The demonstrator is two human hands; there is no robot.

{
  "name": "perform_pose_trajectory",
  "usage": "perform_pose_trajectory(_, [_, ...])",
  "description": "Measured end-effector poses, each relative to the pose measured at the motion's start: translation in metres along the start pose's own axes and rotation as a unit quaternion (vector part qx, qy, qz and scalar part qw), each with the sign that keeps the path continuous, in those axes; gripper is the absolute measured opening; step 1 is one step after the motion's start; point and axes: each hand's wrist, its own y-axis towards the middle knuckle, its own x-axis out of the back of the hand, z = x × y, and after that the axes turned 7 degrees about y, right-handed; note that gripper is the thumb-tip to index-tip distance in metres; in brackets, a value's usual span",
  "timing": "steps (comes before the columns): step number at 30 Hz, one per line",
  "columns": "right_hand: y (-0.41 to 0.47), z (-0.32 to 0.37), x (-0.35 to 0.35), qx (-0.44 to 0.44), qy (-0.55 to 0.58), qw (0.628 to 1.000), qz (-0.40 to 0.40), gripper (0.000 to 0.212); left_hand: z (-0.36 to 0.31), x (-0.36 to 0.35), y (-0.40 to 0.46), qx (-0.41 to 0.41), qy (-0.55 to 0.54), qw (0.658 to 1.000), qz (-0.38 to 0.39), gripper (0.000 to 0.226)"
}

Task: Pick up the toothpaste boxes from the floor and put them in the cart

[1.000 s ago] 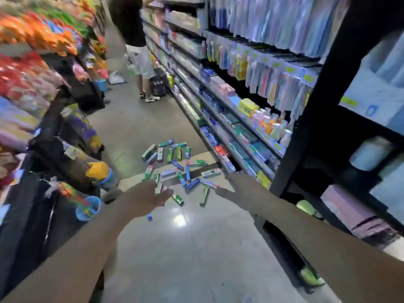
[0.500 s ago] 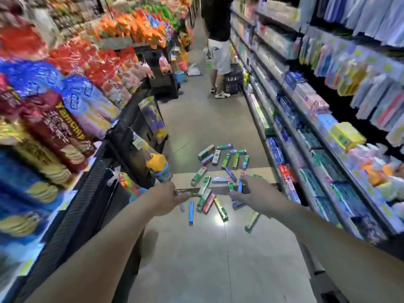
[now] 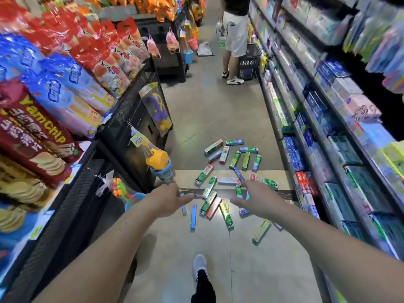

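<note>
Shop aisle floor (image 3: 209,110): toothpaste boxes (image 3: 220,178) scattered; left hand (image 3: 168,199) and right hand (image 3: 254,197) reach out, fingers loose, empty.

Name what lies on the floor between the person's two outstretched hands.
Head view: between the left hand and right hand lie scattered toothpaste boxes on the floor.

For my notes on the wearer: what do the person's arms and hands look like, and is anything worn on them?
Both forearms are bare, with no sleeves in view. The left hand and right hand show no gloves, watch or rings that I can make out.
</note>
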Motion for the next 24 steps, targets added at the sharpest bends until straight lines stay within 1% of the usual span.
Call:
perform_pose_trajectory(3, [0.055, 0.012, 0.005, -0.012, 0.000, 1.000, 0.002, 0.078, 0.019, 0.017, 0.067, -0.020, -0.013, 1.000, -0.010, 0.104])
perform_pose_trajectory(4, [0.074, 0.016, 0.007, -0.019, 0.002, 1.000, 0.003, 0.078, 0.027, 0.020, 0.094, -0.025, -0.017, 0.999, -0.008, 0.110])
perform_pose_trajectory(5, [0.093, 0.020, 0.008, -0.026, 0.005, 1.000, 0.005, 0.078, 0.031, 0.025, 0.115, -0.030, -0.021, 0.999, 0.002, 0.109])
perform_pose_trajectory(6, [0.112, 0.024, 0.008, -0.033, 0.009, 0.999, 0.007, 0.078, 0.031, 0.035, 0.129, -0.031, -0.024, 0.999, 0.018, 0.102])
perform_pose_trajectory(8, [0.149, 0.028, 0.006, -0.045, 0.021, 0.999, 0.009, 0.076, 0.033, 0.048, 0.154, -0.026, -0.010, 0.998, 0.048, 0.080])
perform_pose_trajectory(9, [0.166, 0.029, 0.003, -0.052, 0.027, 0.998, 0.010, 0.075, 0.034, 0.050, 0.170, -0.024, -0.009, 0.998, 0.062, 0.076])
perform_pose_trajectory(11, [0.201, 0.027, -0.004, -0.072, 0.043, 0.996, 0.014, 0.074, 0.037, 0.047, 0.206, -0.024, -0.008, 0.997, 0.078, 0.083])
perform_pose_trajectory(12, [0.216, 0.024, -0.008, -0.085, 0.054, 0.995, 0.020, 0.073, 0.037, 0.045, 0.223, -0.020, -0.015, 0.996, 0.087, 0.081])
perform_pose_trajectory(14, [0.246, 0.013, -0.019, -0.107, 0.069, 0.992, 0.024, 0.068, 0.036, 0.036, 0.256, -0.014, -0.029, 0.994, 0.100, 0.056])
perform_pose_trajectory(15, [0.260, 0.005, -0.026, -0.115, 0.075, 0.990, 0.027, 0.066, 0.034, 0.026, 0.273, -0.014, -0.036, 0.995, 0.095, 0.048])
perform_pose_trajectory(16, [0.274, -0.003, -0.034, -0.122, 0.083, 0.989, 0.030, 0.066, 0.032, 0.016, 0.288, -0.011, -0.037, 0.995, 0.091, 0.050])
perform_pose_trajectory(18, [0.305, -0.025, -0.055, -0.133, 0.091, 0.986, 0.037, 0.066, 0.026, -0.010, 0.322, -0.001, -0.024, 0.996, 0.091, 0.063])
perform_pose_trajectory(19, [0.320, -0.038, -0.067, -0.138, 0.091, 0.985, 0.039, 0.067, 0.024, -0.027, 0.340, 0.004, -0.015, 0.996, 0.093, 0.067])
perform_pose_trajectory(22, [0.367, -0.080, -0.112, -0.139, 0.084, 0.985, 0.054, 0.071, 0.025, -0.089, 0.398, 0.025, -0.038, 0.993, 0.108, 0.072])
perform_pose_trajectory(24, [0.397, -0.111, -0.149, -0.148, 0.082, 0.984, 0.062, 0.069, 0.031, -0.135, 0.436, 0.041, -0.052, 0.990, 0.121, 0.073])
